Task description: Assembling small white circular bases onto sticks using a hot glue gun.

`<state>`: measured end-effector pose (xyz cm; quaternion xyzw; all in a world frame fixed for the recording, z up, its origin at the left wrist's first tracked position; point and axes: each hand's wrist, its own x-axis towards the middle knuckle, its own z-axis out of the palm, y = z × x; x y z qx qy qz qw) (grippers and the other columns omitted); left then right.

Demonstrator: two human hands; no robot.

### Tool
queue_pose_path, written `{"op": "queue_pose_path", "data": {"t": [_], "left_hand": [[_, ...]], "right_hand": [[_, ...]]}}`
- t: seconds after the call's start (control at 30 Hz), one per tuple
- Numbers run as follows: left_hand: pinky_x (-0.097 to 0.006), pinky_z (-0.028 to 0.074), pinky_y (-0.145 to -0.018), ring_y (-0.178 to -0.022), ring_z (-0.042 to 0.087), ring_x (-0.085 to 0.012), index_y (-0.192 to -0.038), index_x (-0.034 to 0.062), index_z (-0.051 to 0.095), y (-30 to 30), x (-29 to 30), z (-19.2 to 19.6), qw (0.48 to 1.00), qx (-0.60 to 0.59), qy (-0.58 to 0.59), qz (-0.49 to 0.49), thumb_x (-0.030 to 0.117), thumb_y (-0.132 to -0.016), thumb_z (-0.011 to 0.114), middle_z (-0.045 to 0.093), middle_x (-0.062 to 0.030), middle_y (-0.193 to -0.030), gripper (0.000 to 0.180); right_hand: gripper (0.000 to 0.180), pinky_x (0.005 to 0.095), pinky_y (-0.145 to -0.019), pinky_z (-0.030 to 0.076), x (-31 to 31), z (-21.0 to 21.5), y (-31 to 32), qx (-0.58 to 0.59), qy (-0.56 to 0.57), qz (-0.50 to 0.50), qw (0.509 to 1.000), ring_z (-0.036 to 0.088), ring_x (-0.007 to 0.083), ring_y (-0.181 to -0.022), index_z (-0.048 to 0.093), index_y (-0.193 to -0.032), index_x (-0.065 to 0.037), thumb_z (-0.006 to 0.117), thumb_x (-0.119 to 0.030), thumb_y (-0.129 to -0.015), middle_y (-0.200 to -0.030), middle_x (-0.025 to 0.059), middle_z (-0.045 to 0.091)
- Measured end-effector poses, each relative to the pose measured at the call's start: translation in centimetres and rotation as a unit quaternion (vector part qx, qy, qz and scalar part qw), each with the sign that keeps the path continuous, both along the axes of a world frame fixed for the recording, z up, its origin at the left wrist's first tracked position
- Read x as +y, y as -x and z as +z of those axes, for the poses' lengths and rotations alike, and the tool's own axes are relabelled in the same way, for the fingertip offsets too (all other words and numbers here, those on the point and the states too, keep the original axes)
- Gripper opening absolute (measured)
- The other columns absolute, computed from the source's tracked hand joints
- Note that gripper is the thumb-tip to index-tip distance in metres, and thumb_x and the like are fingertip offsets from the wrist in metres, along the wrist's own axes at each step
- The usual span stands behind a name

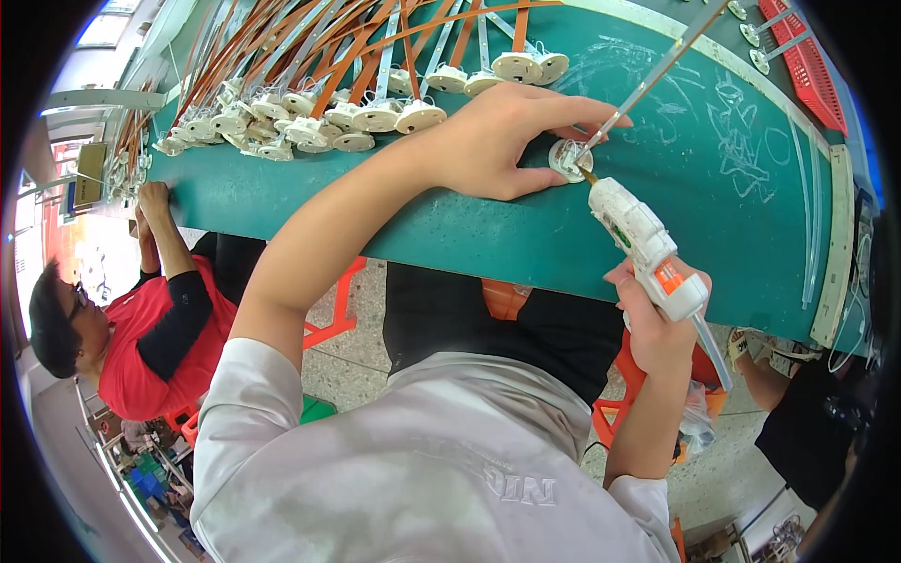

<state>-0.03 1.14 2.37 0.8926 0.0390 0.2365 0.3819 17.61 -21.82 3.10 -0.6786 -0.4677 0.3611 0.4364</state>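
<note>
A white glue gun (633, 225) is in my right hand (662, 314), fingers wrapped round its handle, with a glue stick (713, 352) jutting from its rear. Its brass-coloured nozzle meets a small round white base (568, 159) with thin wires on it. My left hand (502, 136) pinches around that base, thumb at its near edge and fingers stretched past its far side. From the base a narrow LED-like strip (648, 84) slants up and to the right, passing by my fingertips.
Several white round bases (305, 131) with long brown and silver strips (366, 52) lie piled at the back left of the green table (469, 230). Glue sticks (809, 216) lie along the right edge, near a red basket (807, 70). Co-workers sit left, in a red top (178, 352), and right.
</note>
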Motion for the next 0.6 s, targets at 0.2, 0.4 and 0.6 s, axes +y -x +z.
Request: {"op": "queue_pose_path", "data": {"t": [0.2,0.4,0.6], "left_hand": [[-0.038,0.058,-0.095,-0.104,0.071,-0.0299,-0.14,0.0103,0.058,0.0,0.0,0.1,1.0,0.004,0.005,0.0,0.001,-0.072,0.079,0.072,-0.0118,-0.109,0.072],[-0.039,0.058,-0.095,-0.106,0.072,-0.03,-0.14,0.0103,0.057,0.3,0.0,-0.1,1.0,0.018,0.005,0.003,0.001,-0.073,0.078,0.072,-0.0137,-0.112,0.071],[-0.039,0.058,-0.093,-0.106,0.072,-0.0296,-0.139,0.0093,0.057,0.1,0.1,-0.3,1.0,-0.001,0.003,-0.005,0.001,-0.073,0.077,0.072,-0.0144,-0.113,0.069]], "right_hand": [[0.016,0.0249,-0.053,0.046,1.0,1.8,0.6,0.022,0.008,-0.003,1.0,0.055,0.0072,-0.06,0.071,-0.098,0.005,0.066,-0.002,-0.085,-0.082,0.0069,0.072],[0.015,0.0256,-0.055,0.046,1.2,2.3,-0.2,0.005,0.032,0.01,0.999,0.056,0.0079,-0.061,0.071,-0.097,0.005,0.065,-0.001,-0.084,-0.081,0.0078,0.072],[0.008,0.0257,-0.056,0.045,0.8,1.2,0.0,0.022,0.005,-0.029,0.999,0.058,0.0086,-0.063,0.068,-0.088,0.001,0.064,-0.001,-0.082,-0.078,0.0068,0.071]]}}
